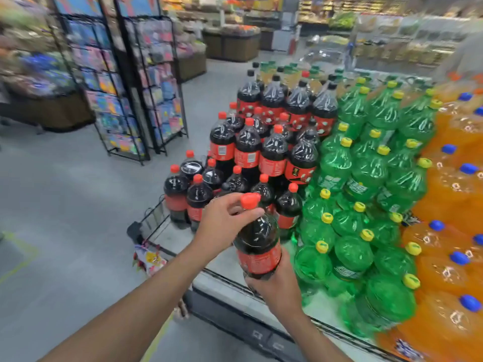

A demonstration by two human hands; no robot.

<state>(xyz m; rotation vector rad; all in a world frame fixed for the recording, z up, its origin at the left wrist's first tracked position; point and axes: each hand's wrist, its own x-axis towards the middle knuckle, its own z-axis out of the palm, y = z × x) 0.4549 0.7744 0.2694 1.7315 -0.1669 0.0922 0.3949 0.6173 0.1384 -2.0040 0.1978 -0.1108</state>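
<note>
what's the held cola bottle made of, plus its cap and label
Dark cola bottle: clear glossy plastic, probably; highlights glint on its shoulder. Round red cap: opaque plastic, evenly coloured. Red wraparound label: thin film or paper; too blurred to tell.

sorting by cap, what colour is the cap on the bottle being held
Red cap on the held cola bottle, clearest in the head view.

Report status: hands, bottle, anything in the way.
Left hand grips cola bottle at neck; right hand holds its base. Bottle near upright, lifted. Cola stack close ahead.
</note>
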